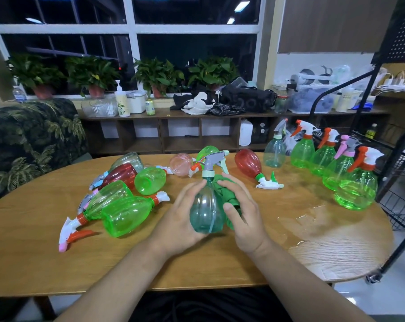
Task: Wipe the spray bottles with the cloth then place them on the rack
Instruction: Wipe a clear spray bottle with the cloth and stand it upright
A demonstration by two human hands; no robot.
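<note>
While the teal spray bottle [206, 212] is being wiped at the near centre of the table [150, 263], the left hand [180, 219] cups its body from 9 o'clock, fingers curled round the plastic to brace it against the rubbing load. The right hand [243, 214] grips the bunched green cloth [227, 194] and presses it onto the bottle's shoulder and side from 3 o'clock, thumb laid on the front of the body. Whether the base touches the table cannot be told. A wet patch [313, 214] lies on the wood at 3 o'clock, near the right hand; it could re-soil any bottle set down there. At 9 to 10 o'clock, a heap of bottles [127, 214] lies on its side, probably the unwiped stock. One red bottle [249, 163] lies alone at 1 o'clock. At 2 o'clock, a row of upright bottles [354, 189] stands along the table edge, probably staged for transfer. The black wire rack [401, 182] stands just beyond that edge. Potted plants [157, 75] line the window sill at 12 o'clock.
</note>
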